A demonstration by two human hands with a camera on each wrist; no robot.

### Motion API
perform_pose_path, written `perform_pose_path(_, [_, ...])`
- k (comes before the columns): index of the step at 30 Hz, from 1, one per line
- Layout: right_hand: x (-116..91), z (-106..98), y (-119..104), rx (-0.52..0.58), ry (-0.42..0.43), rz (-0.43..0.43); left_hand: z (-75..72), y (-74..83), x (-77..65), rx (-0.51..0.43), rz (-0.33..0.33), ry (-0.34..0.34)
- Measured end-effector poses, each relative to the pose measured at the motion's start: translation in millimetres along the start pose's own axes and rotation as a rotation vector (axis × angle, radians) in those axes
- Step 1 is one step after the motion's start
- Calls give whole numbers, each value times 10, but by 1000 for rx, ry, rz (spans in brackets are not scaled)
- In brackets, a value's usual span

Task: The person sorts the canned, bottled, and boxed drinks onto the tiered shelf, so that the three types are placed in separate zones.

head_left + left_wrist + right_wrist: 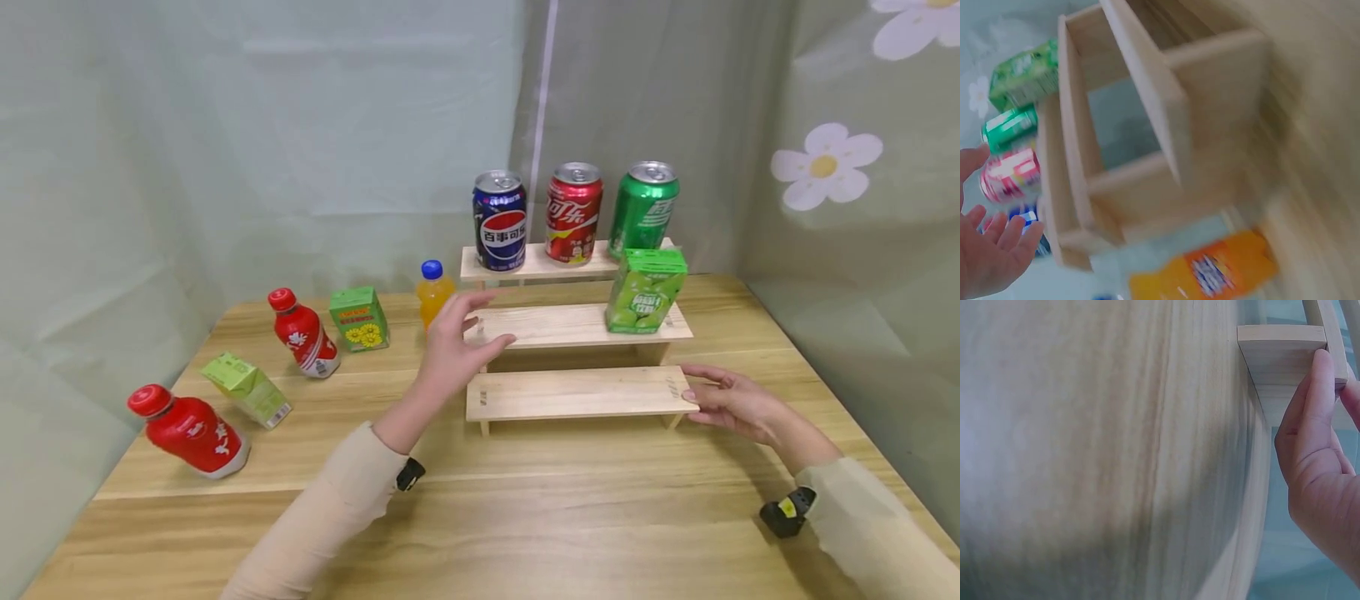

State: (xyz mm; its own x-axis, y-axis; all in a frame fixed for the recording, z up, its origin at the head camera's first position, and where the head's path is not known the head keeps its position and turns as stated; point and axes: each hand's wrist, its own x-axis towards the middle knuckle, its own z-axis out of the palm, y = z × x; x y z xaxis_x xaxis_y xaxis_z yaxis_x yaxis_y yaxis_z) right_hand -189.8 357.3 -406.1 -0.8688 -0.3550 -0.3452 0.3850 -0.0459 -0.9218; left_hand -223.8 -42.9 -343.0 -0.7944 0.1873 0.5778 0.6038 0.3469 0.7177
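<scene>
A wooden three-step shelf (pixel 577 393) stands on the table. My right hand (pixel 738 407) grips the right end of its lowest step, thumb on top and fingers underneath; the right wrist view shows the fingers (pixel 1317 394) against the board's end. Beside the left end of the middle step, my left hand (pixel 453 346) is held in the air, fingers spread and nothing in them. A green juice box (pixel 647 293) stands at the right of the middle step. Along the top step are a blue Pepsi can (pixel 500 223), a red cola can (pixel 574 215) and a green can (pixel 645 208).
Left of the shelf stand an orange drink bottle (pixel 435 293), partly behind my left hand, and a green carton with yellow flowers (pixel 360 320). Farther left are two red bottles, one nearer (pixel 197 433), one farther (pixel 303 337), and a light green carton (pixel 247 389). Curtains (pixel 337 150) hang behind.
</scene>
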Motion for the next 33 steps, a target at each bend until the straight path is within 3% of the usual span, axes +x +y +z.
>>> perform_pose_path(5, [-13, -3, -3, 10, 4, -3, -262, -222, -60, 58, -15, 125])
perform_pose_path(12, [-11, -26, 4, 10, 3, -4, -597, -473, -41, 117, -181, 245])
perform_pose_path(18, [-4, -18, -1, -14, 21, 13, -828, -700, 29, 199, -258, 326])
perform_pose_path(28, [-7, -15, -4, -11, 11, 13, -980, -1035, 101, 294, -458, 370])
perform_pose_path(33, [11, -34, 8, -18, 2, 6, -995, -1118, 147, 321, -496, 391])
